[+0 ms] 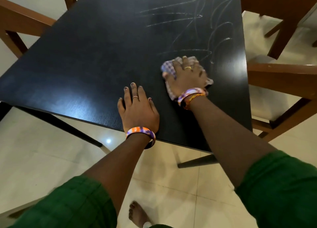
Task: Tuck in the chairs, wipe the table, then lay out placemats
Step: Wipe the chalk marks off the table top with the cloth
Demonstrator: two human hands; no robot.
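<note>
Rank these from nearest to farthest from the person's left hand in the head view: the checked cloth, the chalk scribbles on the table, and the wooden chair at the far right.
Measured from the left hand, which lies flat near the table's close edge:
1. Checked cloth, just to its right, under the right hand.
2. Chalk scribbles, farther up the table, toward the right.
3. Wooden chair, beyond the table's far right corner.

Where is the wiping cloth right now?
In the head view, the checked cloth lies under the right hand on the black table, near its right edge, below the chalk scribbles.

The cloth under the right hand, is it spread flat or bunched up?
Bunched up: the checked cloth sits crumpled under the right hand, edges sticking out unevenly.
</note>
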